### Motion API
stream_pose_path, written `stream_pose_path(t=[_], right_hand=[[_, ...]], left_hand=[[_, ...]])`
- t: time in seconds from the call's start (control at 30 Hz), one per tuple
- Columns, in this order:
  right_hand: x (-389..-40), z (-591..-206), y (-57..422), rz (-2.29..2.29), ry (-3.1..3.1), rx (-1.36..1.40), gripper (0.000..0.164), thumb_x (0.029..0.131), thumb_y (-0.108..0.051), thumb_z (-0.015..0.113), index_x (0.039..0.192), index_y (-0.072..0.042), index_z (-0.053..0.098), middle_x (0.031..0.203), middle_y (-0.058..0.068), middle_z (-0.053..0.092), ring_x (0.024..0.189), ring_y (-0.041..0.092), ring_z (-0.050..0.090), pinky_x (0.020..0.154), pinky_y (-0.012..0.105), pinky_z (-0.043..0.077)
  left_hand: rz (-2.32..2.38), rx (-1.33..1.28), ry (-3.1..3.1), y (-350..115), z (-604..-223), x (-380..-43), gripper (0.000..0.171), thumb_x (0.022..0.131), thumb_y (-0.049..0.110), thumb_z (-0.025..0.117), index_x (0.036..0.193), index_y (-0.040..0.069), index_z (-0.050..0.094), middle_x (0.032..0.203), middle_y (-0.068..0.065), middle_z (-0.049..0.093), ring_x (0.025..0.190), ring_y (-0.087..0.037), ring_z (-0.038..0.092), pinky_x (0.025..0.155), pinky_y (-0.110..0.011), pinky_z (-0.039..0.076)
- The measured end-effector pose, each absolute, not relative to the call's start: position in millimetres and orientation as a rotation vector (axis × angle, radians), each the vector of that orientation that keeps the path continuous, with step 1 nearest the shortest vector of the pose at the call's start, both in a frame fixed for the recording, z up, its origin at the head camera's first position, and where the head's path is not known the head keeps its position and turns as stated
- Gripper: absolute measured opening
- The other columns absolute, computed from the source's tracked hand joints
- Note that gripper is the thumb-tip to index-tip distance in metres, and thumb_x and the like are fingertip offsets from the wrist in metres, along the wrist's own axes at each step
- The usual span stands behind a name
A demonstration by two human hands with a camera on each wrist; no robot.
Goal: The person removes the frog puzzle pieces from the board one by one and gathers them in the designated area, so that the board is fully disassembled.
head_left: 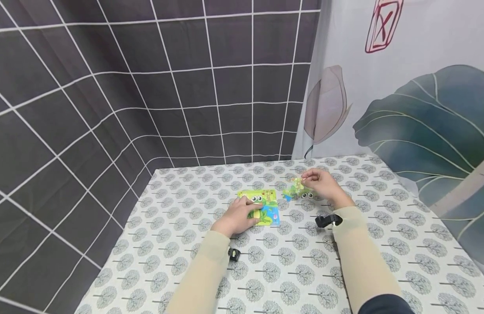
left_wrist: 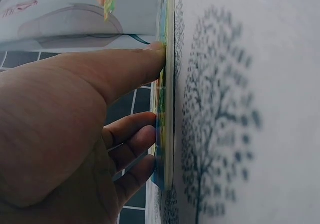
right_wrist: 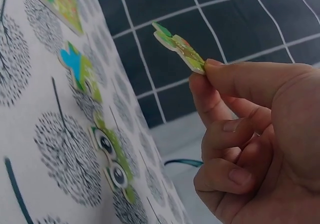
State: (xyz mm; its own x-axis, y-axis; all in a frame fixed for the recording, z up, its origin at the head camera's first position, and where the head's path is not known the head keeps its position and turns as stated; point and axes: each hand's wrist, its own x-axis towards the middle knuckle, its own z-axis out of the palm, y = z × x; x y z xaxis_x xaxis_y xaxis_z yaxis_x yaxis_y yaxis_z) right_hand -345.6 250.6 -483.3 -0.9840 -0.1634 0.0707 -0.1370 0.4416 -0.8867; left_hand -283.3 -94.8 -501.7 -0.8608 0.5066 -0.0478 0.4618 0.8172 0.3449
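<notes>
A flat puzzle board [head_left: 272, 214] with a green frog picture on yellow and blue lies on the table. My left hand [head_left: 237, 214] rests on it, thumb and fingertips touching its face; the left wrist view shows the board's pale edge [left_wrist: 170, 109] side-on. To the right, my right hand [head_left: 322, 184] pinches a small yellow-green jigsaw piece [right_wrist: 187, 54] between thumb and forefinger, above the cloth. Below that hand lie a green piece with two cartoon eyes [right_wrist: 111, 156] and a blue-and-green piece [right_wrist: 81, 73].
The table is covered by a white cloth [head_left: 273, 274] printed with grey trees. Behind it hangs a dark curtain [head_left: 187, 100] with white grid lines, and a pale curtain [head_left: 344, 48] with large leaves hangs at the right. Each wrist wears a black strap [head_left: 329, 220].
</notes>
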Motion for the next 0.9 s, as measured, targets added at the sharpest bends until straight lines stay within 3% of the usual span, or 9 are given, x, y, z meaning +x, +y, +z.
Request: stream_pose_path(t=[0.13,0.3,0.53,0.73,0.9], right_hand=[[-342.0,-481.4,261.2,-1.63,2.675,-0.206,0.028,0.1,-0.017,0.071,0.12,0.001,0.065,0.098,0.008,0.07,0.095,0.033,0.066,0.083,0.04,0.057],[-340.3,-481.9,275.5,-1.615,2.687,-0.12,0.029,0.1,-0.017,0.071,0.121,0.002,0.065,0.093,0.004,0.067,0.09,0.026,0.063,0.073,0.028,0.054],[-337.1,-482.0,290.4,-1.567,2.698,-0.013,0.033,0.101,-0.019,0.07,0.127,0.0,0.064,0.107,0.009,0.071,0.103,0.036,0.064,0.081,0.036,0.057],[-333.0,-483.4,300.8,-1.494,2.737,0.028,0.037,0.102,-0.023,0.068,0.13,0.001,0.063,0.12,0.018,0.07,0.105,0.033,0.065,0.081,0.034,0.055],[-334.0,-488.4,309.8,-1.46,2.757,0.075,0.036,0.101,-0.022,0.069,0.128,0.001,0.064,0.117,0.018,0.071,0.101,0.034,0.065,0.078,0.032,0.053]], left_hand=[[0.493,0.772,2.849,-94.5,-502.0,-282.2,0.059,0.1,0.044,0.067,0.156,0.034,0.051,0.15,-0.004,0.049,0.132,-0.024,0.047,0.114,-0.049,0.044],[0.499,0.775,2.847,-94.4,-502.0,-282.2,0.058,0.101,0.043,0.067,0.156,0.033,0.051,0.15,-0.004,0.049,0.131,-0.024,0.047,0.114,-0.048,0.045],[0.534,0.775,2.841,-95.5,-504.2,-284.2,0.058,0.101,0.043,0.067,0.155,0.033,0.052,0.148,-0.003,0.049,0.13,-0.024,0.047,0.112,-0.049,0.046],[0.549,0.768,2.835,-95.8,-505.7,-285.1,0.057,0.101,0.042,0.067,0.155,0.034,0.052,0.147,-0.002,0.049,0.13,-0.023,0.047,0.112,-0.048,0.046],[0.527,0.764,2.838,-96.4,-505.5,-285.6,0.058,0.101,0.043,0.067,0.156,0.035,0.051,0.148,-0.002,0.048,0.131,-0.023,0.046,0.113,-0.048,0.045]])
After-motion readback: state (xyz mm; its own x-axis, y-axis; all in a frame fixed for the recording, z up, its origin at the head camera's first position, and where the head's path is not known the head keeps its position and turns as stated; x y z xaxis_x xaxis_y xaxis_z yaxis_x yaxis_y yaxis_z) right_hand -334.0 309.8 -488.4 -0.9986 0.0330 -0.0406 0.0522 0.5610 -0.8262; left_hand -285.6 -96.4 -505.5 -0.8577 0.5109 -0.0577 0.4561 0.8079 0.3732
